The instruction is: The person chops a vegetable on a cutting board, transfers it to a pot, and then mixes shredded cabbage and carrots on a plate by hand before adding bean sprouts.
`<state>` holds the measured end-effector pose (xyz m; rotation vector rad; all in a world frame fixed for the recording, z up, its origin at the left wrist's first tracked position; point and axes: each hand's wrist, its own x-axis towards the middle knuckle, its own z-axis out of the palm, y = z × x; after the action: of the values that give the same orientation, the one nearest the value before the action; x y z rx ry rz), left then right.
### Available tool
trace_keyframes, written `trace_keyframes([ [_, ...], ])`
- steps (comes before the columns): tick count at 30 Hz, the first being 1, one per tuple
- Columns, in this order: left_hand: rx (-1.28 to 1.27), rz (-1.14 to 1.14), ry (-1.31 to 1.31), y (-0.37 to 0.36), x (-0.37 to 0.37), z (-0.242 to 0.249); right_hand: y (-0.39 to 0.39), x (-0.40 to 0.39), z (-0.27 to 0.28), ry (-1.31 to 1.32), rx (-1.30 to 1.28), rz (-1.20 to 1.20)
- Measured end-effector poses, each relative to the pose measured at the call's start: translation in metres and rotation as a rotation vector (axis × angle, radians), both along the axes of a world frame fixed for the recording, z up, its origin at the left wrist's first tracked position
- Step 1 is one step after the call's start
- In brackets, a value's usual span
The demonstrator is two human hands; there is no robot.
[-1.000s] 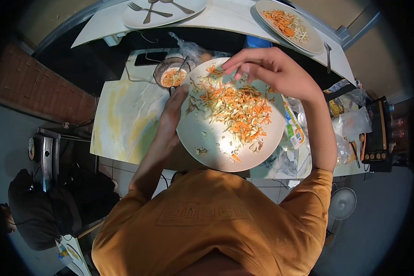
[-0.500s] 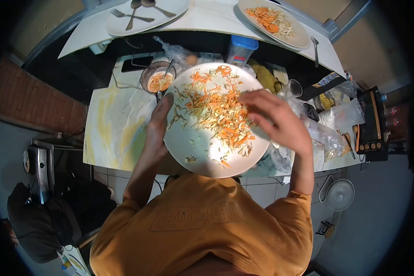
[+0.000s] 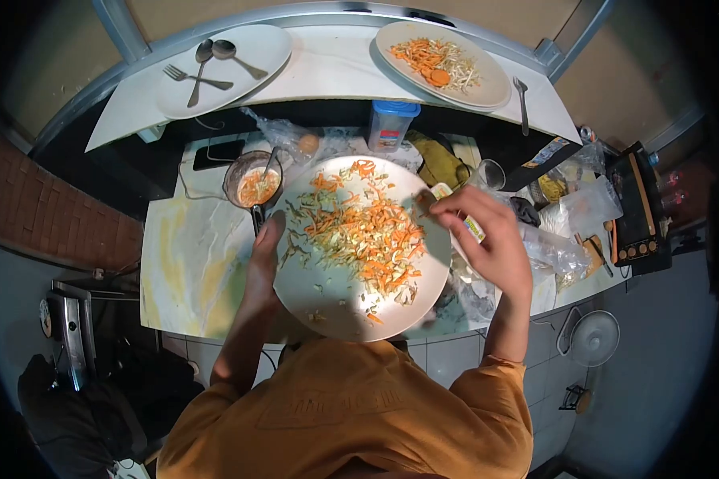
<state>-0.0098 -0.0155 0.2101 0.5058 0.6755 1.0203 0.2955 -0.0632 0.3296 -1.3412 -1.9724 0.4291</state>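
My left hand [image 3: 265, 247] grips the left rim of a large white plate [image 3: 327, 307], its thumb on top. The plate is held up over the counter and tilted toward me. Shredded carrot and pale chopped vegetable [image 3: 367, 231] are spread across its middle and upper part, with a few bits near the lower edge. My right hand [image 3: 487, 239] is over the plate's right rim, thumb and fingertips drawn together. Whatever is between them, if anything, is too small to make out. A small pan [image 3: 230, 184] with an orange-flecked mixture and a spoon stands left of the plate.
On the shelf are a plate with cutlery [image 3: 256, 48], a plate of carrot and bean sprouts [image 3: 491, 84], and a fork [image 3: 522, 108]. Behind my plate stands a blue-lidded container [image 3: 391, 128]. Plastic bags [image 3: 555, 247] and a glass [image 3: 489, 174] are at the right. A phone [image 3: 218, 155] lies at the left.
The view has shifted, so most things sit lower and slightly left. My right hand has moved off the shredded vegetables to the plate's right rim, its fingers closer together. My left hand keeps its grip.
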Motion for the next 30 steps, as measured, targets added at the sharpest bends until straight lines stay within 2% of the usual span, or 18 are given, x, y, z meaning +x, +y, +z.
trace_keyframes([
  [4, -0.016, -0.012, -0.078, -0.001, -0.003, -0.011, 0.037, 0.022, 0.023, -0.052, 0.114, -0.107],
  [10, -0.053, 0.005, -0.02, -0.001, -0.002, -0.011, 0.127, 0.046, 0.038, -0.182, 0.293, -0.17],
  [13, 0.019, 0.02, 0.076, -0.006, 0.004, 0.006, 0.168, 0.054, 0.03, -0.309, 0.403, -0.134],
  [16, 0.004, 0.02, 0.067, -0.006, 0.0, -0.002, 0.19, 0.054, 0.026, -0.574, 0.423, -0.114],
  [19, 0.002, 0.052, 0.033, -0.007, 0.001, -0.009, 0.198, 0.052, 0.022, -0.693, 0.467, -0.12],
  [23, -0.044, 0.078, 0.061, -0.009, 0.001, -0.007, 0.2, 0.053, 0.023, -0.66, 0.396, -0.114],
  [25, -0.058, 0.072, 0.067, -0.01, 0.002, -0.003, 0.203, 0.054, 0.023, -0.507, 0.313, -0.086],
  [30, -0.004, 0.029, 0.067, -0.01, 0.0, -0.006, 0.206, 0.06, 0.023, -0.412, 0.298, -0.068],
])
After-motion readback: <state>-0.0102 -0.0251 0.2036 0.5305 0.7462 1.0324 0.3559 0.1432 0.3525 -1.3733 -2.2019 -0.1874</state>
